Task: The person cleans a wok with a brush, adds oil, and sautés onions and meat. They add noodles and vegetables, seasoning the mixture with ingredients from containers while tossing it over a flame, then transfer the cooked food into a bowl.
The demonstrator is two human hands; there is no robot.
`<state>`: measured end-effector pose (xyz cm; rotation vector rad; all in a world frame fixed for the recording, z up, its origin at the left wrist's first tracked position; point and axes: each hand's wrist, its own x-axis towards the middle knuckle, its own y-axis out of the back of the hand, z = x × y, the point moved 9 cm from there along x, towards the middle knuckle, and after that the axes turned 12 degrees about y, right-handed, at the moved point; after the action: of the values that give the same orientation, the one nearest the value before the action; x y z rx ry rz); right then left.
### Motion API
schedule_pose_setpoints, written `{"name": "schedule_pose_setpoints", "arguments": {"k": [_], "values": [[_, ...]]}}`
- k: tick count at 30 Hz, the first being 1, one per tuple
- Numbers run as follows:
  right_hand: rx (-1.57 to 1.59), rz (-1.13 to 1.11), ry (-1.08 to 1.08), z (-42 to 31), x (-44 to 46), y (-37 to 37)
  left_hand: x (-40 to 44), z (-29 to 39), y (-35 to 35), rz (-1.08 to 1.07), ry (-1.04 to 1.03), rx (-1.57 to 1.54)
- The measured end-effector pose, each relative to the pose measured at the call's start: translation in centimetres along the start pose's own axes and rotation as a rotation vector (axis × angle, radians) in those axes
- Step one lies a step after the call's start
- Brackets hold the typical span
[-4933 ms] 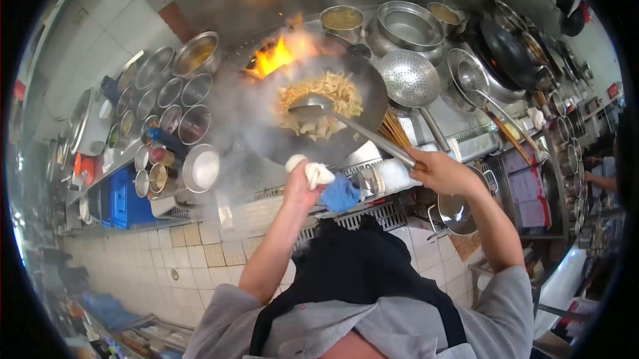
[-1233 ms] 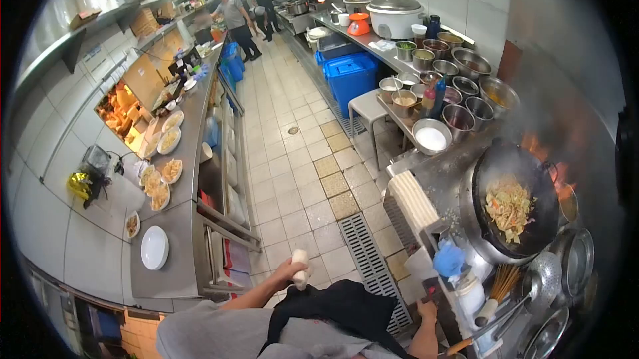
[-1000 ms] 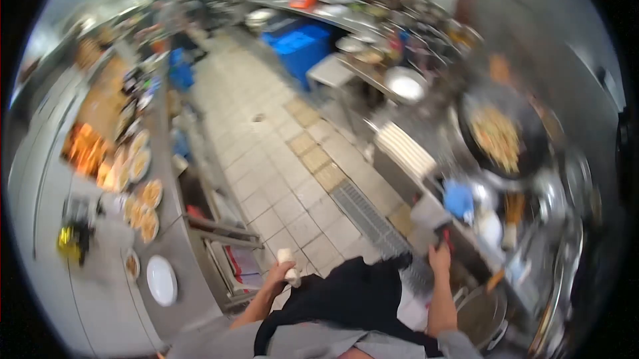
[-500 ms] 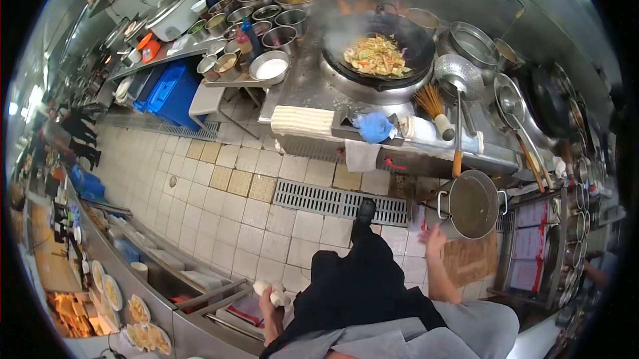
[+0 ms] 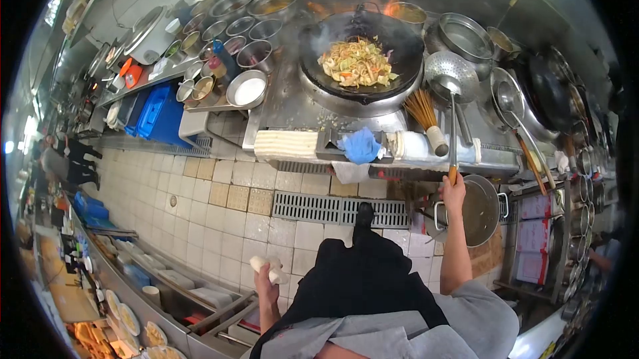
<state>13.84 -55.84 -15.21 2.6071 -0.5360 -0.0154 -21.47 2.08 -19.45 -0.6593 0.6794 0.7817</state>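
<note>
My right hand (image 5: 453,194) is closed round the wooden handle end of a ladle (image 5: 453,136). The ladle's bowl rests on a perforated strainer (image 5: 470,70) at the right of the stove. Low on the left, my left hand (image 5: 267,286) grips a folded whitish cloth (image 5: 273,268) in front of my body. A black wok (image 5: 407,49) sits on the burner, with sliced, stir-fried food (image 5: 357,63) in it and flames behind. Beside the strainer lies a bamboo wok brush (image 5: 422,111).
A large two-handled pot (image 5: 482,212) stands below my right forearm. Along the stove front lie rolled towels (image 5: 296,144) and a blue cloth (image 5: 360,145). Metal containers and a bowl of white contents (image 5: 249,91) are at left. Plates of food (image 5: 128,319) line the counter behind.
My right hand has moved forward from beside the pot and closed on the ladle's handle. The left hand still holds the cloth, slightly higher. The whole view has shifted a little.
</note>
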Motion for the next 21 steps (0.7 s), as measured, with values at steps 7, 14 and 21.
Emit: {"name": "schedule_pose_setpoints", "arguments": {"k": [7,14,21], "values": [[0.047,-0.217,-0.152,-2.6,6.3,-1.7,3.3,2.7,-9.3,-0.056,0.032,0.106],[0.487,-0.388,-0.299,-13.1,5.1,-2.6,5.8,5.4,-17.7,-0.195,0.142,0.029],[0.317,-0.714,-0.019,-21.3,15.5,-17.3,11.1,10.4,-30.0,-0.377,0.049,0.231]]}}
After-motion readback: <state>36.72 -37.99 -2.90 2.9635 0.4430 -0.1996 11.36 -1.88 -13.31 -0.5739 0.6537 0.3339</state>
